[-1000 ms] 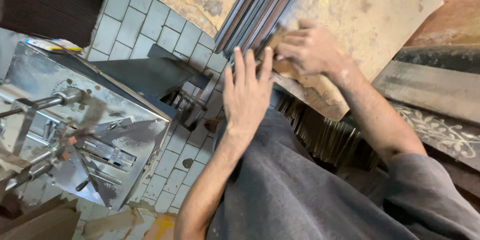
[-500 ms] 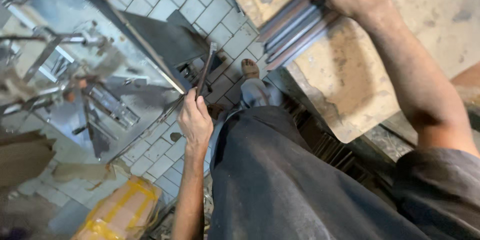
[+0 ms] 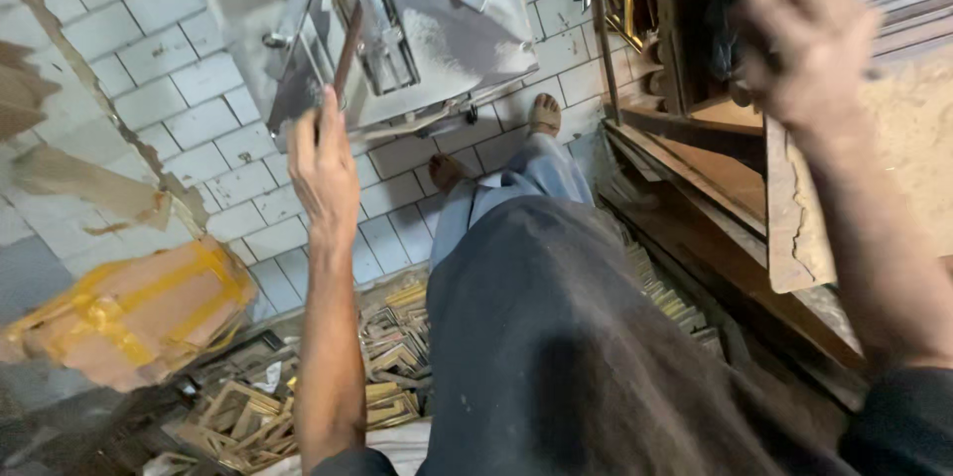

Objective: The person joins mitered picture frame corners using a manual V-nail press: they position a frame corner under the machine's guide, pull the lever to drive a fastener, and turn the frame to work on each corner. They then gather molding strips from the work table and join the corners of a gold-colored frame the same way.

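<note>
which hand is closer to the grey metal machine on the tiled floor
Left. The left hand is at the front edge of the grey metal machine, holding a thin strip against it. The right hand is off to the side, over the wooden bench.

Right hand (image 3: pixel 809 49): motion-blurred at one o'clock, grip unreadable.
Metal machine (image 3: pixel 397 29): top cropped at twelve.
Left hand (image 3: pixel 323 168): fingertips hidden behind machine.

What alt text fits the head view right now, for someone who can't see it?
The left hand holds a thin brown strip against a grey metal machine above a white tiled floor. The right hand reaches to a wooden bench; offcuts lie below.
</note>
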